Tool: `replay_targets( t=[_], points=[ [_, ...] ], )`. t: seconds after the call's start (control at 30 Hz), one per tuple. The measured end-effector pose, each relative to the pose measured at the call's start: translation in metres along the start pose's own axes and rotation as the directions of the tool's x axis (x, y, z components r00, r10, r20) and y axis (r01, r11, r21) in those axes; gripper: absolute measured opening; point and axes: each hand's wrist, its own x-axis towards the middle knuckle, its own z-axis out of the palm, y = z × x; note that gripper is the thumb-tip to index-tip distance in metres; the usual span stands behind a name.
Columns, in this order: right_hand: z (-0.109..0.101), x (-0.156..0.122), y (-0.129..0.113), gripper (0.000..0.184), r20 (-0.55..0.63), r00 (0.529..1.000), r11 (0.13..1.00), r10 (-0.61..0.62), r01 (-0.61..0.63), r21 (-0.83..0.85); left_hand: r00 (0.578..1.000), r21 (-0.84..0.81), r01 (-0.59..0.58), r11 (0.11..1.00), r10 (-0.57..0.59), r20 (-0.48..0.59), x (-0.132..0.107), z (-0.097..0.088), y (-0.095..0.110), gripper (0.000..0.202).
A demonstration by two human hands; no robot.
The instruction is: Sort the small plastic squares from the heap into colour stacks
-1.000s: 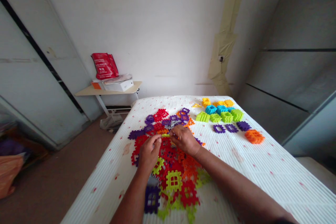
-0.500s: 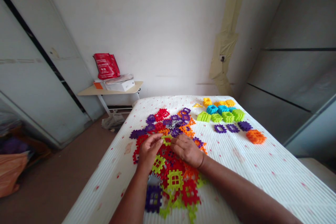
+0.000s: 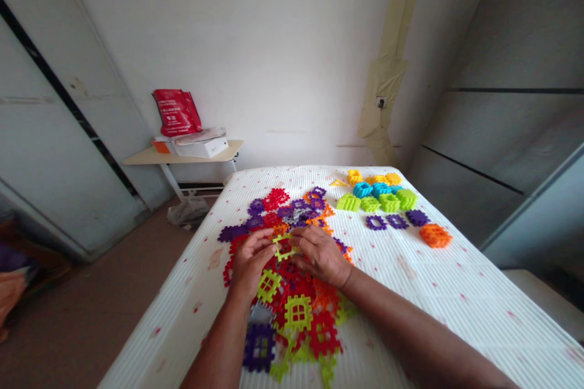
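- The fingers [image 3: 264, 235] of the left hand [image 3: 249, 261] are closed on the left side of a yellow-green frame piece [image 3: 283, 256], with the thumb at its near left corner.
- The fingers of the right hand [image 3: 322, 253] are closed over its right side, and they cover part of this edge.
- So the piece lies directly between the two sets of fingertips, touched from both sides; neither hand is nearer to it.
- It is tilted, with its open middle facing toward the person, and red shows through the opening. It looks almost square, so I cannot tell a long axis; its width runs from the left fingers to the right fingers.
- Below and behind the fingers is the loose pile of red pieces [image 3: 301, 282], mixed with purple and orange ones.
- Nearer to the person than the fingers are two yellow-green window pieces: one small [image 3: 269, 285], just beside the left wrist, and one larger [image 3: 298, 312], between the forearms.
- To the right of the right fingers and farther away, well apart, stand the green stacks [image 3: 389, 202], the blue stacks [image 3: 362, 188] and the orange stack [image 3: 435, 235].
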Motion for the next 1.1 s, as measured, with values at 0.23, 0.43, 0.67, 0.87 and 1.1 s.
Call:
replay_targets(
  t=[0.23, 0.43, 0.67, 0.87, 1.1],
  points=[
    [0.005, -0.002, 0.004, 0.033, 0.066, 0.996, 0.994, -0.053, 0.059, -0.091, 0.999, -0.047, 0.033, 0.998, -0.031, 0.035, 0.005, -0.005, -0.007, 0.047],
    [0.002, -0.004, 0.006, 0.032, 0.056, 0.997, 0.99, -0.057, 0.064, -0.124, 0.998, -0.077, 0.062, 0.995, -0.06, 0.035, 0.005, -0.005, -0.008, 0.05],
    [0.0, -0.004, 0.005, 0.033, 0.076, 0.993, 0.971, -0.088, 0.103, -0.218, 0.996, -0.028, 0.078, 0.997, -0.077, 0.041, 0.005, -0.003, -0.006, 0.055],
    [-0.029, -0.015, 0.032, 0.04, 0.046, 0.998, 0.994, 0.035, -0.03, -0.108, 0.999, 0.067, 0.039, 0.997, -0.04, 0.016, 0.006, -0.005, -0.007, 0.056],
    [-0.133, -0.065, 0.141, 0.047, 0.024, 0.857, 0.841, 0.515, -0.499, -0.211, 0.997, 0.04, 0.022, 0.999, -0.019, -0.075, 0.008, -0.009, -0.007, 0.053]
  ],
)
